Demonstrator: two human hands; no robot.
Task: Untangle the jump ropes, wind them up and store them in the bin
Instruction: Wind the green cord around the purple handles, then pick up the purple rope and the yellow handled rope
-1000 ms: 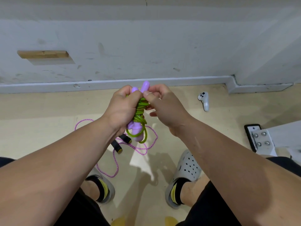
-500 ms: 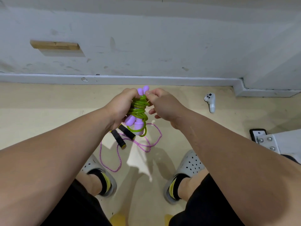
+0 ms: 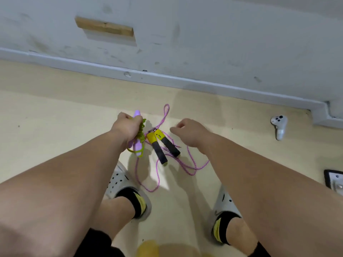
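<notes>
In the head view, I am gripping the wound green jump rope (image 3: 142, 129) in my left hand (image 3: 128, 127), with my fingers curling tightly around the middle of the bundle. One of its purple handles (image 3: 137, 114) is sticking out above my fist. The lower ends are hanging out below it, with a loop of green cord circling them. My right hand (image 3: 191, 133) is hovering apart from the bundle, its fingers loosely curling and holding nothing.

Between my two hands, down on the floor (image 3: 55, 117), the pink jump rope (image 3: 185, 164) is lying loose and unwound. Its black and yellow handles (image 3: 151, 139) are lying side by side, appearing just beside the bundle in my left hand, with the yellow ends pointing away from me. One narrow loop of the pink cord is reaching out beyond both hands towards the wall. More of it is trailing under my right wrist and back towards my grey clogs (image 3: 120, 180).

Well out past my right hand, a white controller (image 3: 279, 127) is lying on the floor near the baseboard. Far beyond my left hand, a wooden block (image 3: 104, 26) is sitting on the wall.
</notes>
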